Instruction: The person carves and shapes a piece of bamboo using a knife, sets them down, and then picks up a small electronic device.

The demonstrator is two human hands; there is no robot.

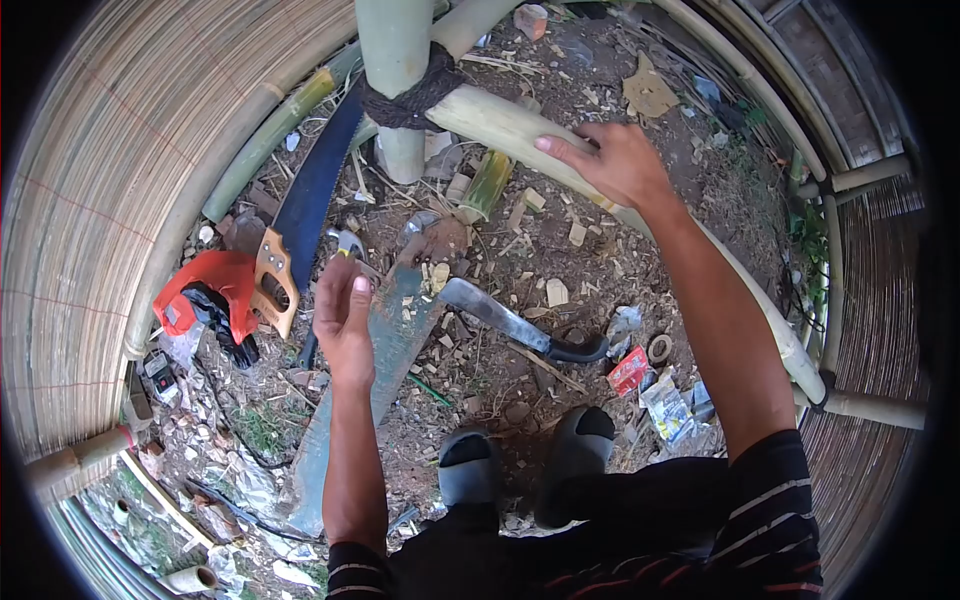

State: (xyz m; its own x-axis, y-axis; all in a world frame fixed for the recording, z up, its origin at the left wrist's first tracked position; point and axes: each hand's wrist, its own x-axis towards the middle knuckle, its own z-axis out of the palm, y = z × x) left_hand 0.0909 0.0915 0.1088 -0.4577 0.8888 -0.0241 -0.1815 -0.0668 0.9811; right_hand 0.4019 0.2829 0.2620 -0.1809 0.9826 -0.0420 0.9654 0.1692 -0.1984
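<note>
My right hand (628,168) rests on a pale horizontal bamboo pole (490,120), its thumb along the near side and its fingers curled over the far side. Dark cord (415,92) lashes this pole to an upright bamboo post (393,45). Nothing shows in my left hand (345,320), which hangs above the ground with thumb and fingers somewhat apart. Below it lies a hammer (347,243), partly hidden by the hand. A handsaw (315,190) with a wooden handle leans to its left. A machete (500,318) with a dark handle lies to the right, partly over a greenish board (400,335).
Wood chips and litter cover the dirt floor. A red bag (215,285) lies by the slatted left wall (90,200). A cut bamboo piece (488,185) lies near the post. Wrappers (665,405) lie right of my sandals (470,465). Bamboo framing stands at right.
</note>
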